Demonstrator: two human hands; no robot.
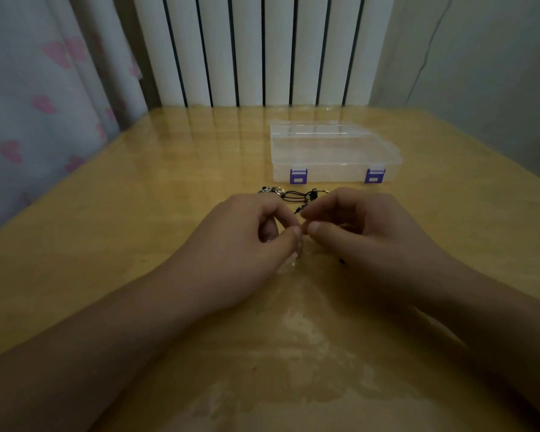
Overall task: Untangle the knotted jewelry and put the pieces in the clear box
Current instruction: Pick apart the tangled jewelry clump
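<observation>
Bare table [138, 244] lies left of the hands; the closed clear box [334, 157] sits behind. Left hand [250, 241] and right hand [365, 232] pinch the knotted jewelry [296, 196] with curled fingers.

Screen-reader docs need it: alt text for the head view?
Left hand and right hand pinch tangled jewelry together over a wooden table. A clear box with purple latches sits closed just beyond.

Left hand [250, 235] and right hand [359, 229] meet fingertip to fingertip, pinching the tangled black-cord and silver-metal jewelry [293, 196] on the glossy yellow wooden table [138, 213]. Behind it, a clear plastic box with purple latches [334, 154], lid closed.
</observation>
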